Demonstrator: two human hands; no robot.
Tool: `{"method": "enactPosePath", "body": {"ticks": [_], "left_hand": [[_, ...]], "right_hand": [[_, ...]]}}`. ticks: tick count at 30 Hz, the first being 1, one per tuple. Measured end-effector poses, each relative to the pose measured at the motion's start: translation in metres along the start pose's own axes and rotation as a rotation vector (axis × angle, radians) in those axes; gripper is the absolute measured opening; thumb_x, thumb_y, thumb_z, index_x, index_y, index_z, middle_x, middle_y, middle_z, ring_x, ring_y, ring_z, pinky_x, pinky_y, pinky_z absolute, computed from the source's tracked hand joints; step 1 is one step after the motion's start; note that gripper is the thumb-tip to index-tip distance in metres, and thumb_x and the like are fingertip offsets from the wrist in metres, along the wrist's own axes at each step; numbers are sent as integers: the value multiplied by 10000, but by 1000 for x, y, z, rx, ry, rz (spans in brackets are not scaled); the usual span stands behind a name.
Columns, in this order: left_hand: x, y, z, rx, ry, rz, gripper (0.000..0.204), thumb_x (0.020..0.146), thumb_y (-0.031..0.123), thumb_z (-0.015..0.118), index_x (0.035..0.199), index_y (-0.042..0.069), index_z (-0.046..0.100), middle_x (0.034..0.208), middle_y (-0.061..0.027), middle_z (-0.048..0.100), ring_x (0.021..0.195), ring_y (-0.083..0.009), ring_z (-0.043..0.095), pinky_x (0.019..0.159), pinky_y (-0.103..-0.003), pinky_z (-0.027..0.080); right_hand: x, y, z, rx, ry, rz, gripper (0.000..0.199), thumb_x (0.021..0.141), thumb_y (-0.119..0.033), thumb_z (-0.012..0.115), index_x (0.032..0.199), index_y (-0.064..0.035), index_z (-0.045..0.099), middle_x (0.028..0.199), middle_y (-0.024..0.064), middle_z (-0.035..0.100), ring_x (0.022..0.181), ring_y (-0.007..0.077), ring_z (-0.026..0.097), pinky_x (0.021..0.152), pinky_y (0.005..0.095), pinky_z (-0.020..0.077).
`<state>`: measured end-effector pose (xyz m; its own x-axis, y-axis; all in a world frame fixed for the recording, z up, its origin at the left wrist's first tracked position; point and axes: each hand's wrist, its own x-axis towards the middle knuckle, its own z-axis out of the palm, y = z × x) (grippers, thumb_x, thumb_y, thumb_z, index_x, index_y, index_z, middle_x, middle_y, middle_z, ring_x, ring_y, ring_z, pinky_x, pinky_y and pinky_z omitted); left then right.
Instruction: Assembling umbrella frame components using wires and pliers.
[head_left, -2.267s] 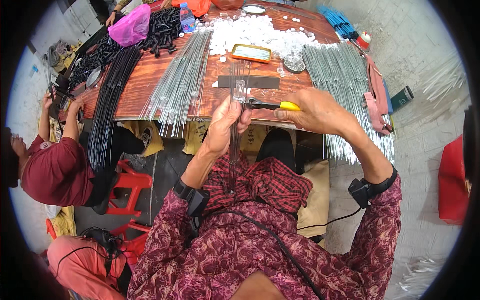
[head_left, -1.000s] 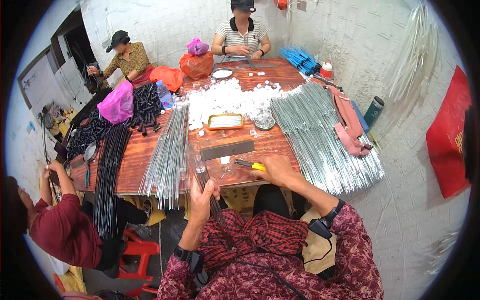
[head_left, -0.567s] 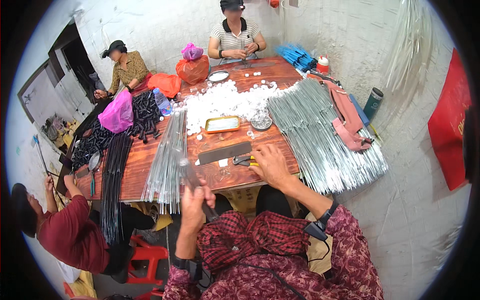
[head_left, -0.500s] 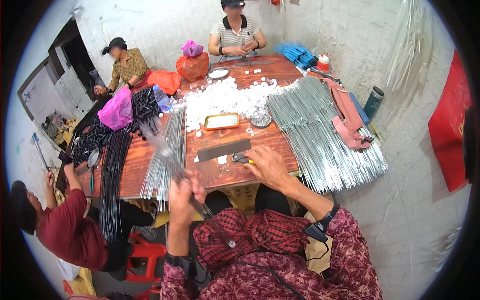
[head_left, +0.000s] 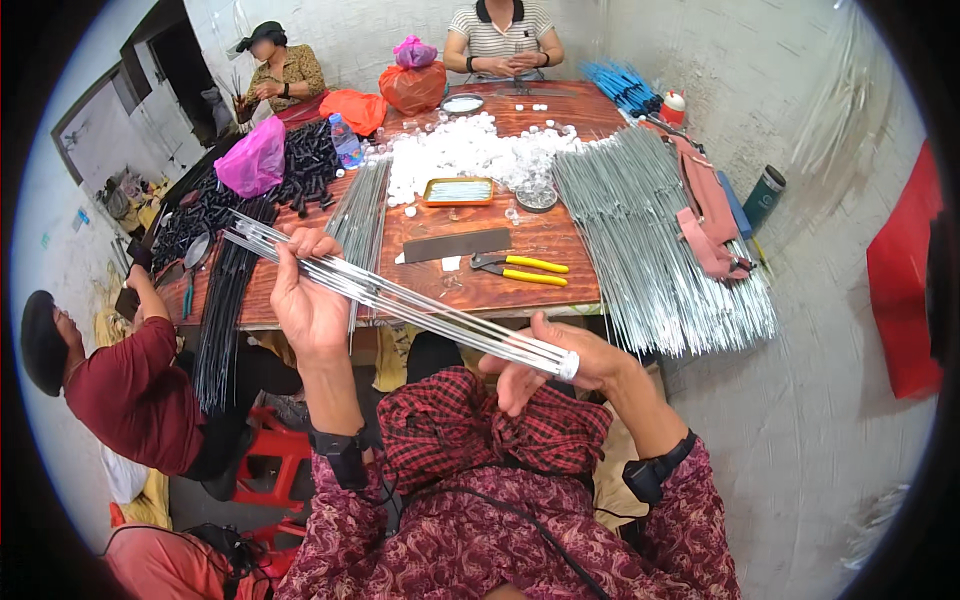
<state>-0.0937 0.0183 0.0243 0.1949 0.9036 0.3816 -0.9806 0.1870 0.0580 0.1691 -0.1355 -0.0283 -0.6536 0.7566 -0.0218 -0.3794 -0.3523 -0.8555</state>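
My left hand (head_left: 312, 300) is closed around a bundle of thin metal wires (head_left: 420, 305), held aslant above the table's near edge. A round white cap (head_left: 568, 366) joins the wires at their lower right end; at the upper left they spread slightly apart. Behind that capped end is my right hand (head_left: 560, 362), its thumb raised and fingers apart, the wires crossing in front of its palm. Whether the palm bears their weight I cannot tell. Yellow-handled pliers (head_left: 520, 268) lie on the table just beyond, beside a flat dark bar (head_left: 455, 245).
On the reddish wooden table (head_left: 560, 290) lie a large stack of metal wires (head_left: 650, 230), white caps (head_left: 440, 160), an orange-rimmed tray (head_left: 458, 203), black wires (head_left: 225, 310) and black handle-like pieces (head_left: 300, 165). Other people sit at the far side and left.
My right hand has let go of the pliers and come to the capped end of the bundle. My left hand has risen leftward, tilting the bundle flatter. The view has shifted a little.
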Motion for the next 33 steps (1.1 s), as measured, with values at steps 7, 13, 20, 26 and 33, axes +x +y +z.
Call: {"method": "enactPosePath", "body": {"ticks": [7, 13, 20, 26, 33], "left_hand": [[-3, -24, -2, -122, -6, -79, 137, 951, 56, 512, 1060, 3, 447, 945, -93, 469, 931, -220, 468, 920, -372, 428], [-27, -35, 13, 116, -51, -181, 184, 976, 109, 492, 1144, 36, 471, 1007, -84, 503, 1052, -242, 486, 1011, -405, 405], [-49, -29, -19, 419, 32, -431, 218, 1003, 168, 466, 1171, 48, 536, 1172, -121, 612, 1123, -259, 580, 955, -449, 510], [-50, -8, -29, 507, 165, -365, 204, 996, 159, 486, 1145, 27, 532, 1117, -138, 633, 1037, -242, 629, 878, -398, 569], [-49, -18, -25, 964, 35, -369, 393, 942, 198, 597, 1235, 0, 424, 1071, -150, 641, 960, -211, 655, 810, -343, 575]], "right_hand": [[-10, -15, 31, -265, 288, -387, 534, 898, -230, 657, 1325, 23, 461, 1024, 120, 658, 816, 163, 649, 747, 298, 539], [-15, -29, 42, -340, 363, -578, 585, 920, -304, 633, 1361, 7, 409, 1005, 136, 637, 807, 174, 646, 760, 301, 539], [-33, -24, 47, -548, 439, -503, 508, 913, -178, 652, 1339, -2, 440, 966, 101, 657, 827, 144, 648, 735, 262, 535], [-55, -19, 7, -463, 520, -260, 562, 988, -377, 504, 1377, 18, 409, 1063, 135, 655, 878, 156, 653, 753, 268, 531], [-43, -18, 18, -491, 216, 194, 543, 996, -346, 478, 1404, -6, 368, 1004, 112, 658, 740, 131, 630, 669, 267, 525]]}}
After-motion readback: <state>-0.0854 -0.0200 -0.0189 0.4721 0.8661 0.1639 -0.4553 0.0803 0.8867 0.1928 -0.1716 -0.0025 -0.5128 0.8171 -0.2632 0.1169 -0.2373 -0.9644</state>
